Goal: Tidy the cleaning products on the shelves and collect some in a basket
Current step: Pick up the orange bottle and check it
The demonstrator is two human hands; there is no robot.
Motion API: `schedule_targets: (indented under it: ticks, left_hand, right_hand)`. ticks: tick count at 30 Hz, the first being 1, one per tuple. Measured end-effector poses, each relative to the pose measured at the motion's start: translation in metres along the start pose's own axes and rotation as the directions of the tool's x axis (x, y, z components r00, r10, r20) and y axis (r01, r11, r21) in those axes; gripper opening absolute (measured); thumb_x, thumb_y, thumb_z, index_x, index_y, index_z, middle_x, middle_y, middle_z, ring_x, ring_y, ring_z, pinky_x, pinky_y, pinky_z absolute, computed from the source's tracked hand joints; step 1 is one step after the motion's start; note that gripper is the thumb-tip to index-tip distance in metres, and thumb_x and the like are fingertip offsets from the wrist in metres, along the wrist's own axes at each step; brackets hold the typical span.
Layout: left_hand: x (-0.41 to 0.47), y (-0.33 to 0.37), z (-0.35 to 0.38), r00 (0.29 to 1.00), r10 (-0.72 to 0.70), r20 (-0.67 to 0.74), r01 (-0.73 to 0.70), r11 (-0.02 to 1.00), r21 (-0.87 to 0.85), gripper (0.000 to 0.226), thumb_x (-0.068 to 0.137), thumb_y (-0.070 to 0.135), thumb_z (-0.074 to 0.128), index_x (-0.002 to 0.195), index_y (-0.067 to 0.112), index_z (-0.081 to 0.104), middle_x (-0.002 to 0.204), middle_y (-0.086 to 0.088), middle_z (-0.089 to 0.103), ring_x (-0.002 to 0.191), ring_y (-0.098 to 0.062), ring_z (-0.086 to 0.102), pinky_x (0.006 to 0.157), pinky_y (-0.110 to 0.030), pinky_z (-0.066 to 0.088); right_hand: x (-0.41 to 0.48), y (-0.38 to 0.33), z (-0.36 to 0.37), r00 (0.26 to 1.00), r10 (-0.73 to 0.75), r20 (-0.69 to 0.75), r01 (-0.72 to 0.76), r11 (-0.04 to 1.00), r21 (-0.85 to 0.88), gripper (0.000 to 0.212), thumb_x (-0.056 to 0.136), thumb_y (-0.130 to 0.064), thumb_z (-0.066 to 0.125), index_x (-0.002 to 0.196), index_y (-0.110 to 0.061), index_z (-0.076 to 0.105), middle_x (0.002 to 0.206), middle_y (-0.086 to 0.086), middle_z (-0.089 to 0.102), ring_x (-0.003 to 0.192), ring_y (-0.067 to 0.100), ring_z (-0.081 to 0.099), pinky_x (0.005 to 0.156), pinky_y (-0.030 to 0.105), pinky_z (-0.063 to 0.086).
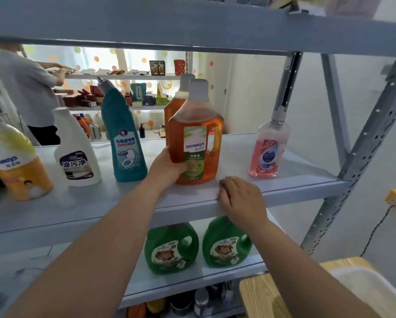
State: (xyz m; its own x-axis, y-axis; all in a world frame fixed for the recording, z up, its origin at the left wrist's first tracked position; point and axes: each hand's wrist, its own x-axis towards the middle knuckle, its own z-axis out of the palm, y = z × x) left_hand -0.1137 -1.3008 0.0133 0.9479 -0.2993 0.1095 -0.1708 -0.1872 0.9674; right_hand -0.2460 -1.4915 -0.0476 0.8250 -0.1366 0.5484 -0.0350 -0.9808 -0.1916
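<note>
Your left hand [167, 167] has its grip clamped low on the upright orange bottle [196, 143]; your right hand [240, 198] rests loose on the shelf [100, 216] edge, just beside.

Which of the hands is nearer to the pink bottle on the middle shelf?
Right. The right hand rests on the shelf's front edge, below and left of the pink bottle, apart from it. The left hand is farther left, gripping the orange bottle.
</note>
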Motion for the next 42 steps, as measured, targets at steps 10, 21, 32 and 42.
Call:
schedule_targets:
  ticks: [10, 21, 32, 42]
  left_hand:
    - [-0.099, 0.018, -0.014, 0.992, 0.068, 0.103, -0.055, 0.99, -0.132, 0.044, 0.075, 0.061, 0.076, 0.11, 0.039, 0.06, 0.1, 0.023, 0.076, 0.088, -0.002, 0.075, 0.07, -0.024, 0.061]
    - [-0.219, -0.027, -0.053, 0.976, 0.066, 0.206, -0.008, 0.963, -0.27, 0.047, 0.082, 0.049, 0.077, 0.118, 0.054, 0.048, 0.109, 0.027, 0.072, 0.099, -0.001, 0.072, 0.081, -0.035, 0.063]
    - [-0.281, -0.061, -0.055, 0.943, -0.098, 0.318, 0.247, 0.846, -0.473, 0.08, 0.066, 0.052, 0.078, 0.14, 0.032, 0.053, 0.122, -0.002, 0.072, 0.11, -0.027, 0.071, 0.093, -0.049, 0.058]
    - [-0.294, -0.083, -0.042, 0.87, -0.436, 0.229, 0.49, 0.712, -0.503, 0.036, 0.092, 0.044, 0.069, 0.103, 0.011, 0.078, 0.101, -0.02, 0.078, 0.09, -0.036, 0.077, 0.08, -0.048, 0.062]
  right_hand:
    - [-0.035, -0.05, -0.044, 0.916, 0.3, 0.264, -0.387, 0.502, 0.773, 0.049, 0.079, -0.082, 0.062, 0.123, -0.064, 0.052, 0.123, -0.028, 0.066, 0.109, -0.003, 0.066, 0.084, 0.018, 0.057]
    - [-0.147, -0.142, -0.048, 0.874, 0.413, 0.255, -0.335, 0.134, 0.932, 0.069, 0.07, -0.059, 0.09, 0.129, -0.037, 0.061, 0.126, 0.004, 0.073, 0.114, 0.029, 0.072, 0.096, 0.054, 0.059]
    - [-0.237, -0.184, -0.066, 0.836, 0.396, 0.38, -0.491, 0.234, 0.839, 0.037, 0.106, -0.05, 0.049, 0.136, -0.037, 0.066, 0.131, -0.006, 0.069, 0.127, 0.021, 0.062, 0.095, 0.039, 0.059]
    - [-0.257, -0.192, -0.045, 0.696, 0.199, 0.69, -0.52, -0.522, 0.676, 0.036, 0.077, -0.036, 0.076, 0.106, -0.016, 0.083, 0.112, 0.017, 0.077, 0.094, 0.028, 0.077, 0.076, 0.044, 0.064]
